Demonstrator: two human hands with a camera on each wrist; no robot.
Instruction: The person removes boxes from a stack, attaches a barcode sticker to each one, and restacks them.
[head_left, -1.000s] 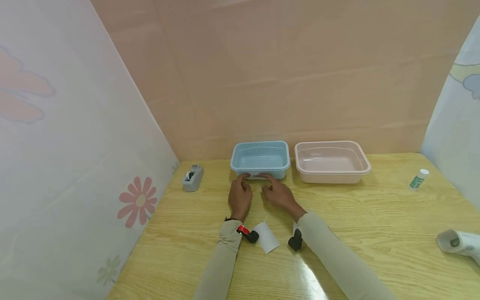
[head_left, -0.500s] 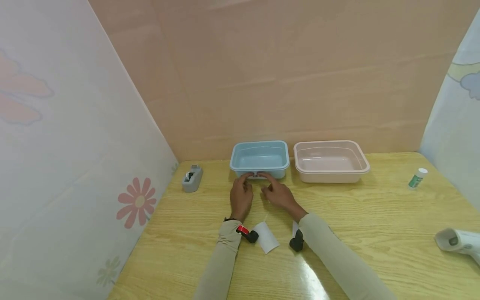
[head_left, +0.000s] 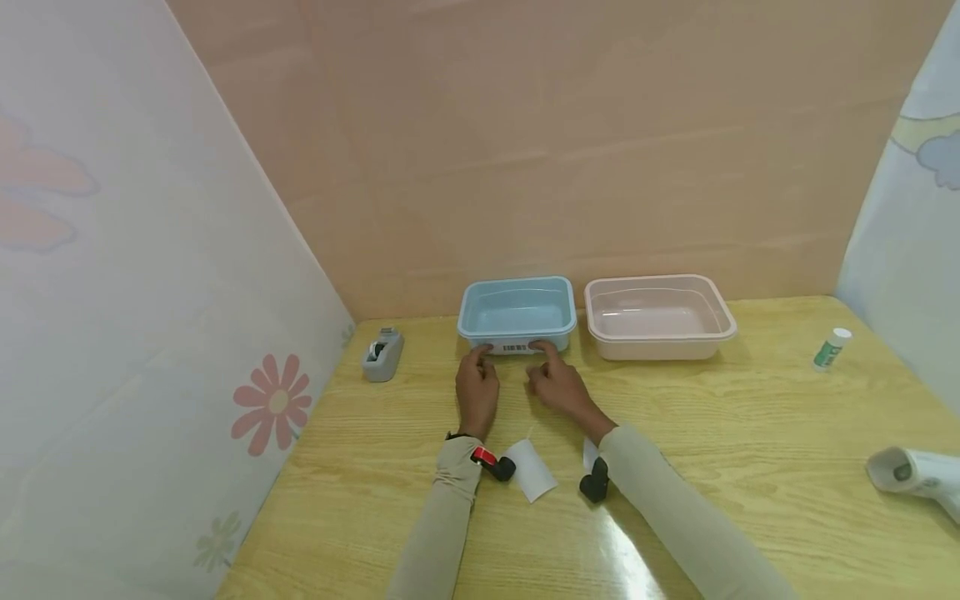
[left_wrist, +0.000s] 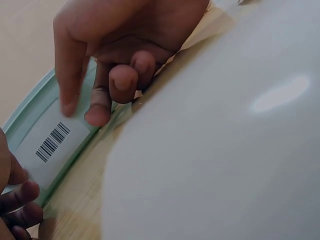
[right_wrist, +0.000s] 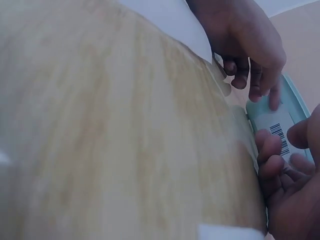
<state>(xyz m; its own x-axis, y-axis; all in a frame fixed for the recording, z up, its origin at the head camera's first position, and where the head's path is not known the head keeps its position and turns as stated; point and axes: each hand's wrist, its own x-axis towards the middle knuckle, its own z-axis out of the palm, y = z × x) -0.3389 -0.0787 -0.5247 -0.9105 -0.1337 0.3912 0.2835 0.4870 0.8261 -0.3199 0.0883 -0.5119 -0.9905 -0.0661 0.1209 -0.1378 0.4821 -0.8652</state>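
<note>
Barcode label (head_left: pixel 513 347), white, lies flat on the near wall of the one pale blue tub (head_left: pixel 517 308), which stands at twelve o'clock from the hands on a yellow wood-grain table (head_left: pixel 750 433). Left hand (head_left: pixel 477 393) sets its forefinger on the label's left end; right hand (head_left: pixel 558 386) sets its forefinger on the right end, the remaining fingers of both loosely curled, gripping nothing. One pink tub (head_left: pixel 658 315) sits just beside the blue one at three o'clock. One grey tape dispenser (head_left: pixel 382 354) stands at nine o'clock, one glue stick (head_left: pixel 831 348) far out at three, and a white handheld scanner (head_left: pixel 911 473) at four. Two white paper slips (head_left: pixel 531 472) lie between the wrists. Peach wall behind, flowered curtains either side.
</note>
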